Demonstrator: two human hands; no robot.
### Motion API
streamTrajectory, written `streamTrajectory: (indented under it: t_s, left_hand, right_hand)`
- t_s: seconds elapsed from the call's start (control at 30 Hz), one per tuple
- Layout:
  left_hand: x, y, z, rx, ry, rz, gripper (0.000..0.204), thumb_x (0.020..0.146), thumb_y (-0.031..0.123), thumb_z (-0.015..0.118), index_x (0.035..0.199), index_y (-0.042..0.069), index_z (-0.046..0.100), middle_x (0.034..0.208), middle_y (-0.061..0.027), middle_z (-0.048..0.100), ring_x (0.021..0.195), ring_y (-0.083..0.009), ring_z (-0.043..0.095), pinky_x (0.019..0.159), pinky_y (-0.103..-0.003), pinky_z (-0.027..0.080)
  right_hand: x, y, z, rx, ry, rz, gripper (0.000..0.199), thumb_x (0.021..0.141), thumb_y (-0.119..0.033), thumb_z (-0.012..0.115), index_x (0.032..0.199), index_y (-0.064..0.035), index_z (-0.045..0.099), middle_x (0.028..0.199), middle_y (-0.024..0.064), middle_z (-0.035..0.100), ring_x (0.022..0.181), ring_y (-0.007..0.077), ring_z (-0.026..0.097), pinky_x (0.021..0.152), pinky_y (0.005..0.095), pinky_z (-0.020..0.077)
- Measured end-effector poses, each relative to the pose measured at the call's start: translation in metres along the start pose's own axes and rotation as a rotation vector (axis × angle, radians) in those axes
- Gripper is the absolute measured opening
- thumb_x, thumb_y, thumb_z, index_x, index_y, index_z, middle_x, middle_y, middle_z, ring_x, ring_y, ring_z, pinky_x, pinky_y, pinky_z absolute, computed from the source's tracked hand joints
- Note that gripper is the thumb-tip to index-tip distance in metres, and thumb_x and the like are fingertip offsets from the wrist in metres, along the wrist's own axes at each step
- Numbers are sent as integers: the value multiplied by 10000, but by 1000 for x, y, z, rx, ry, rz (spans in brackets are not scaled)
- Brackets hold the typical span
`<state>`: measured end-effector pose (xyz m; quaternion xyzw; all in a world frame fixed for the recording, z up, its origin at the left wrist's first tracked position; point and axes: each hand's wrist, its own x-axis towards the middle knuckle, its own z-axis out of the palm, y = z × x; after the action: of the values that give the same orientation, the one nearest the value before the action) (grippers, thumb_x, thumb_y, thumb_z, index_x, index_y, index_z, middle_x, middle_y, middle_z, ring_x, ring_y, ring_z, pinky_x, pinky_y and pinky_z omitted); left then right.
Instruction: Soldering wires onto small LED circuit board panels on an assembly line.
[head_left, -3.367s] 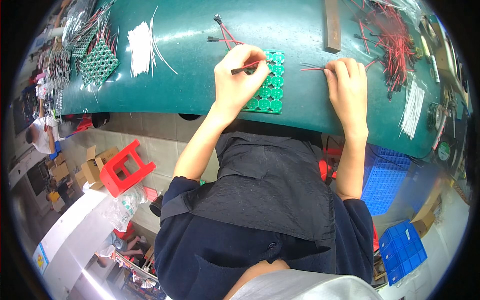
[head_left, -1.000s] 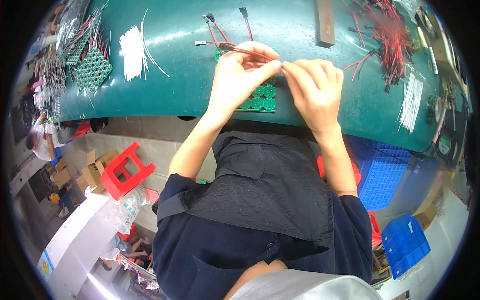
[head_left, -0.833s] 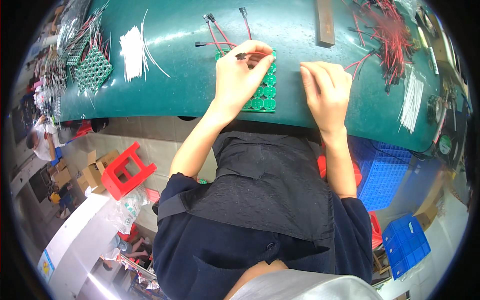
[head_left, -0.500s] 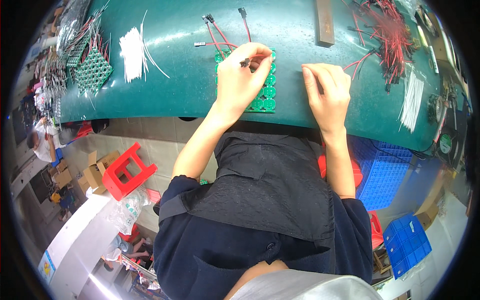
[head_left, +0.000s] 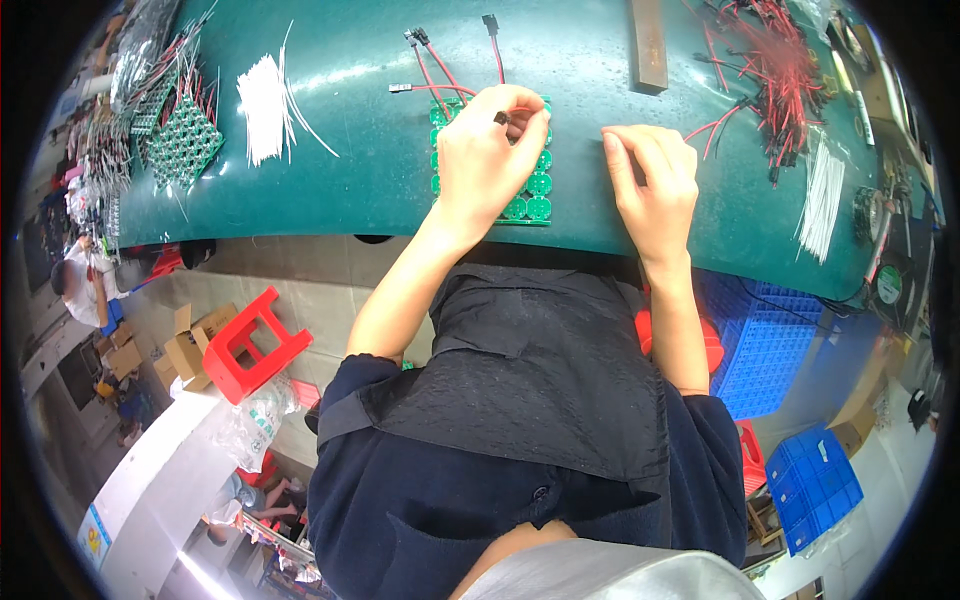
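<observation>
Left hand (head_left: 490,150) lying on green board (head_left: 530,195) at mid surface (head_left: 350,170), its grip pinching a small black connector (head_left: 501,117). Right hand (head_left: 652,185) resting beside board, fingers curled, holding nothing visible. Red wires (head_left: 770,70) lying far right.

Circuit panel (head_left: 533,195) on table (head_left: 350,190), under left hand (head_left: 487,155)

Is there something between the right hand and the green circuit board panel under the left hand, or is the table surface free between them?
Nothing visible stands between them. The right hand rests on the green table, just right of the green circuit board panel, with only bare surface between. The left hand lies on the panel, pinching a small dark connector.
</observation>
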<state>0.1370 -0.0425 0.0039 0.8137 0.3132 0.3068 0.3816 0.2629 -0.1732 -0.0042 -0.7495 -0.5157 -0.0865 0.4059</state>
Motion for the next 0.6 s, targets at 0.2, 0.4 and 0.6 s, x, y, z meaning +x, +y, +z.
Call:
streamTrajectory:
  t_s: [0.2, 0.4, 0.6]
  left_hand:
    - [1, 2, 6, 89, 8, 109, 112, 810, 79, 732, 875, 23, 659, 774, -44, 678, 670, -98, 668, 637, -232, 539]
    - [0, 4, 7, 153, 38, 8, 325, 823, 170, 739, 1010, 62, 496, 752, -36, 616, 653, -146, 656, 580, -296, 525]
    - [5, 10, 15, 206, 24, 46, 212, 813, 114, 718, 863, 81, 515, 766, -47, 559, 642, -197, 601, 586, -329, 500]
  right_hand:
    - [0, 1, -4, -3, 17, -2, 81, 798, -119, 721, 855, -109, 665, 828, 5, 641, 799, 193, 593, 738, 341, 408]
    - [2, 10, -19, 19, 97, 51, 57, 810, -122, 706, 833, -105, 657, 801, 13, 633, 772, 213, 594, 691, 343, 415]
    - [-12, 115, -153, -722, 201, 498, 190, 895, -201, 610, 960, -39, 684, 904, 176, 672, 850, 325, 654, 790, 407, 515]
